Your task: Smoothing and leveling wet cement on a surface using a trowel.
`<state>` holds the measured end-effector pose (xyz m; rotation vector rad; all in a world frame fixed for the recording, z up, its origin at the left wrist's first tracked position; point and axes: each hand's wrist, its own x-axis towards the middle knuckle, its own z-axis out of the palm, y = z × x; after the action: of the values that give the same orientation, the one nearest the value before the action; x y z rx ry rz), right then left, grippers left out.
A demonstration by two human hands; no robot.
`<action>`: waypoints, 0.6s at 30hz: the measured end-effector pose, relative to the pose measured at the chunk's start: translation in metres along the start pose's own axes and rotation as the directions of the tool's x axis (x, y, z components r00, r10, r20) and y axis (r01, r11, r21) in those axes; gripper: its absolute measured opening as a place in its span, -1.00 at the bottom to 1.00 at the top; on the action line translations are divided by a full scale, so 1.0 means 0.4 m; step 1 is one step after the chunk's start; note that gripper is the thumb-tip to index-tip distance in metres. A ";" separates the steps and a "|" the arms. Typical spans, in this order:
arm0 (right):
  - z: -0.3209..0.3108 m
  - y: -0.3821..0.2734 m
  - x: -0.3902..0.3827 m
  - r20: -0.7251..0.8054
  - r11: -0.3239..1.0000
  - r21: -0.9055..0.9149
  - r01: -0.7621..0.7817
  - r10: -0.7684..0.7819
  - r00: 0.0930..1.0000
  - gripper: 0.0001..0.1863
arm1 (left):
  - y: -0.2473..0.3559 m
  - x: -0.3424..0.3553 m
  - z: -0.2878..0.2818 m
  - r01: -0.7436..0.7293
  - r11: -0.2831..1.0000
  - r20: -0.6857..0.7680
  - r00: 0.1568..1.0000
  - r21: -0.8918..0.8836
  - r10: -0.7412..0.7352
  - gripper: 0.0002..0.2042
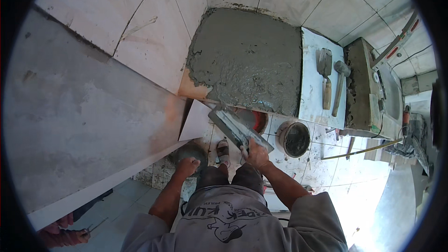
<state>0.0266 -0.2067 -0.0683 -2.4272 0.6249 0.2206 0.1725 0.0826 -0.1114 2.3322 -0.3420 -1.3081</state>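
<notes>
My right hand [256,154] grips a long rectangular plastering trowel [232,127] with grey mortar smeared on it. The tool is held at a slant, in front of the near edge of a wet mortar bed [247,51]. The bed's far part is smooth, while its near part looks rough and shiny. Above a dark round bucket [198,150], my left hand [188,165] is closed; whatever it may hold is hidden. A bucket of mortar [297,139] stands on the floor right of the trowel, and another tub [261,120] shows partly behind it.
A white tile [310,91] right of the bed carries a pointing trowel [325,65] and a mallet [342,69]. Farther right are a sink [394,94], a spirit level [396,49] and a yellow strip [361,150]. At lower left another person's hand [83,236] shows behind the low wall [93,126].
</notes>
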 end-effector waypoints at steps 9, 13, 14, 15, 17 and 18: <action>-0.038 0.049 0.155 -0.110 0.994 -0.091 0.068 -0.078 0.991 -0.56 | 0.063 -0.004 0.018 -0.045 0.997 -0.017 0.999 -0.065 0.044 -0.67; -0.033 0.197 0.112 -0.202 0.995 -0.098 -0.017 -0.004 0.979 -0.59 | 0.020 0.010 0.026 -0.042 0.997 -0.038 0.998 0.065 0.045 -0.68; -0.037 0.231 0.086 -0.273 0.994 -0.109 -0.027 -0.003 0.962 -0.61 | 0.004 0.022 0.026 -0.041 0.997 -0.034 0.998 0.072 0.044 -0.68; -0.043 0.268 0.050 -0.284 0.988 -0.136 -0.075 0.034 0.958 -0.61 | -0.013 0.029 0.029 -0.079 0.995 -0.029 0.996 0.062 0.081 -0.70; -0.067 0.331 -0.024 -0.272 0.972 -0.159 -0.175 0.127 0.954 -0.62 | -0.014 0.033 0.033 -0.119 0.991 -0.020 0.992 0.057 0.121 -0.72; -0.089 0.352 -0.066 -0.250 0.961 -0.158 -0.229 0.185 0.950 -0.62 | -0.003 0.037 0.032 -0.099 0.992 0.010 0.995 0.081 0.099 -0.72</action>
<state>-0.0644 -0.3166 -0.1062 -2.5871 1.0093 0.0813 0.1694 0.0742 -0.1285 2.3455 -0.5152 -1.2761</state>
